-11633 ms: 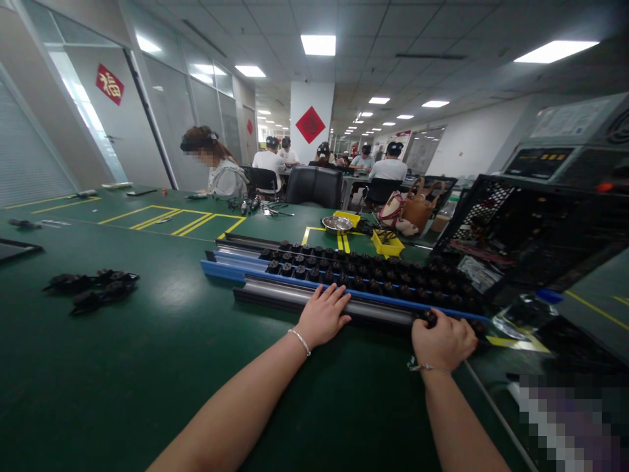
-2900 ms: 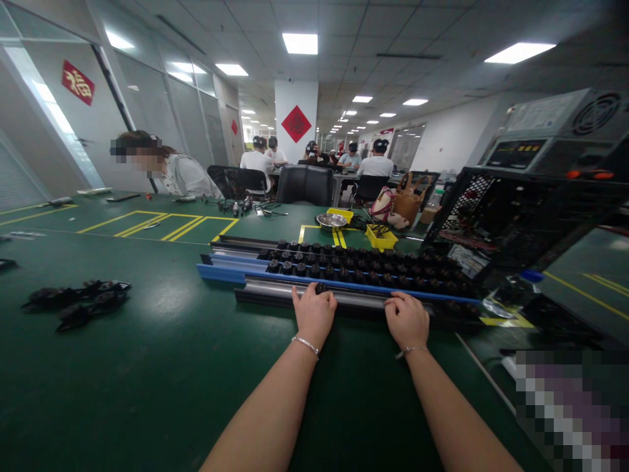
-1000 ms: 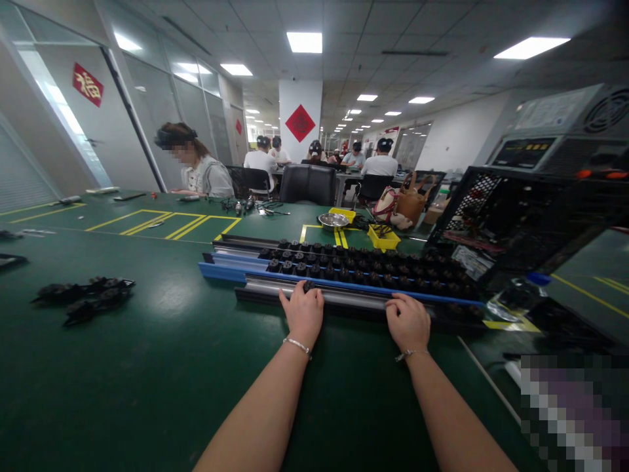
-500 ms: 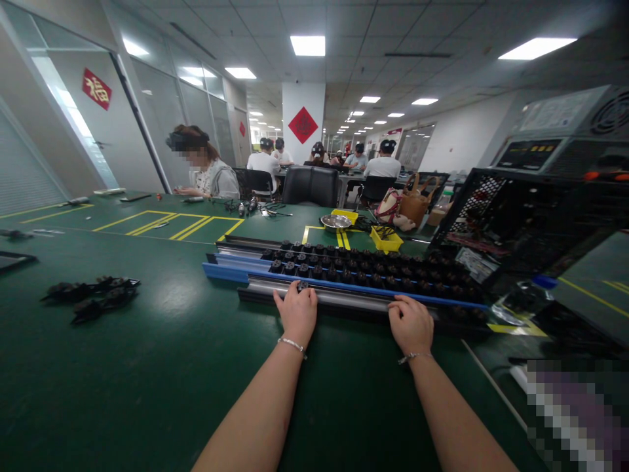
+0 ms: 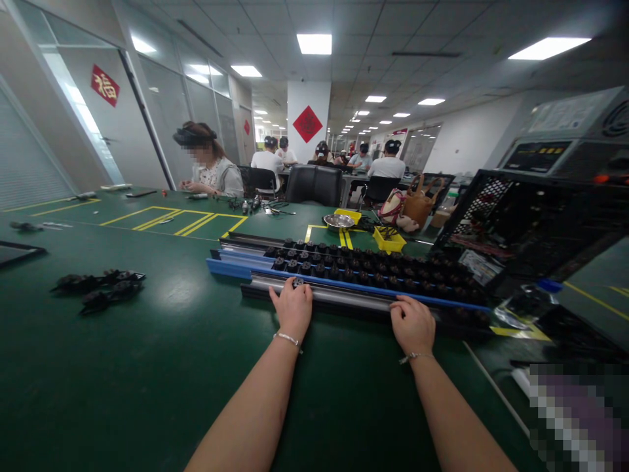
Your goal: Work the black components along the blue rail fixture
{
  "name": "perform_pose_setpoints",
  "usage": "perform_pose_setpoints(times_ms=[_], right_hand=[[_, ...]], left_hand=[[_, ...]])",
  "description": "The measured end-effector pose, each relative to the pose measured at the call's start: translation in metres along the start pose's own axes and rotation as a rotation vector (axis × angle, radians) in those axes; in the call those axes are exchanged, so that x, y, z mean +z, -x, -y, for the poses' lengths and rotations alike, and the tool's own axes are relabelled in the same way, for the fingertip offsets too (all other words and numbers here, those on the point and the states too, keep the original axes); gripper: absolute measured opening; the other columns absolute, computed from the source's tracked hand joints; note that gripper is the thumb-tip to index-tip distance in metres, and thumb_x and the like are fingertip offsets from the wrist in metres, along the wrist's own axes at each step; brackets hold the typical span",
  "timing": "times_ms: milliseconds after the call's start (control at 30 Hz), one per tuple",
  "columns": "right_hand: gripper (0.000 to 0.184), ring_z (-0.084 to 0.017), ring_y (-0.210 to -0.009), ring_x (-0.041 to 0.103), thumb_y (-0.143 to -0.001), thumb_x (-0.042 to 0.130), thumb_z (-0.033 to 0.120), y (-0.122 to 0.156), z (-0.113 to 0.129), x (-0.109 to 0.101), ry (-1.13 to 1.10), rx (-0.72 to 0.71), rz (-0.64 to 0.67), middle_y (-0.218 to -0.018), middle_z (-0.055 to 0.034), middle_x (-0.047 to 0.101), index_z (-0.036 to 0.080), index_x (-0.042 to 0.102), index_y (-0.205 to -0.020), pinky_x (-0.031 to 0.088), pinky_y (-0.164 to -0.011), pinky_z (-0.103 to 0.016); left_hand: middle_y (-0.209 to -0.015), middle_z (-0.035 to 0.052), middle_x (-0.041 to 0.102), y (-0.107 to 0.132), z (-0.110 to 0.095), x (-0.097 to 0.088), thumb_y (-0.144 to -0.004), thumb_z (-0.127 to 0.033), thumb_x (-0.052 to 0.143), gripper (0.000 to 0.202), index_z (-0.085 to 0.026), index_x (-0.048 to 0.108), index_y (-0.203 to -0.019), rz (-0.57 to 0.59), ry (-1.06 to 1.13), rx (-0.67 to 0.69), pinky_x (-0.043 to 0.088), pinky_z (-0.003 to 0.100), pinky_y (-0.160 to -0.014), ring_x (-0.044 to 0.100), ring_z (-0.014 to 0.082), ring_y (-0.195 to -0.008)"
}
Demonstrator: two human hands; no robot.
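Observation:
A long black rail (image 5: 354,300) with a grey inner channel lies nearest me on the green table. At its left part, my left hand (image 5: 293,308) has its fingers closed around a small round black part (image 5: 298,282) in the channel. My right hand (image 5: 413,324) grips the same rail farther right, its fingers curled over the near edge. Just behind are a blue rail (image 5: 228,267) and more dark rails, with rows of small black parts (image 5: 344,262) standing along them. The undersides of both hands' grips are hidden.
Loose black pieces (image 5: 98,288) lie to the left. At the right are a clear bottle with a blue cap (image 5: 548,286) and an open black computer case (image 5: 521,216). A metal bowl (image 5: 339,221) and yellow tray (image 5: 390,242) sit beyond the rails. A person (image 5: 209,167) sits across.
My left hand and the small black part have shifted slightly left along the rail. My right hand stays at about the same spot on it. The view has turned a little.

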State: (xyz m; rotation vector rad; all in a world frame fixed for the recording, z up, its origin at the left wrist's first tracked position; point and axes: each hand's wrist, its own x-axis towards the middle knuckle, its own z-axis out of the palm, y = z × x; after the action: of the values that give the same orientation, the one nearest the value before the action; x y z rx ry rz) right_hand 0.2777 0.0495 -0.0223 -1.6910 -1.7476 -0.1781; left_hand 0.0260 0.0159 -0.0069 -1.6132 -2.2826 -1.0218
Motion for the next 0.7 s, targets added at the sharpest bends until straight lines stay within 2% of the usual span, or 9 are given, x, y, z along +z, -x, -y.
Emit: perform_pose_setpoints(times_ms=[300,700], right_hand=[[0.029,-0.023,-0.101,0.050,-0.078,0.039,0.025,0.000,0.002,-0.003,-0.006,-0.006,0.012,-0.107,-0.0039,0.065,0.022,0.067,-0.071,0.035,-0.084,-0.038],[0.029,-0.021,-0.102,0.051,-0.078,0.039,0.026,0.002,-0.001,-0.002,-0.012,-0.020,0.011,-0.109,-0.0021,0.064,0.023,0.067,-0.074,0.035,-0.085,-0.036]], left_hand=[[-0.121,0.0090,0.060,-0.004,0.009,-0.005,-0.089,-0.030,0.040,0.033,-0.024,0.072,-0.085,0.031,-0.019,-0.052,0.015,0.058,-0.108,0.053,0.0236,-0.113],[-0.126,0.0060,0.057,-0.006,0.029,-0.008,-0.088,-0.034,0.042,0.031,-0.028,0.072,-0.088,-0.010,-0.073,-0.001,0.017,0.058,-0.107,0.054,0.0233,-0.109]])
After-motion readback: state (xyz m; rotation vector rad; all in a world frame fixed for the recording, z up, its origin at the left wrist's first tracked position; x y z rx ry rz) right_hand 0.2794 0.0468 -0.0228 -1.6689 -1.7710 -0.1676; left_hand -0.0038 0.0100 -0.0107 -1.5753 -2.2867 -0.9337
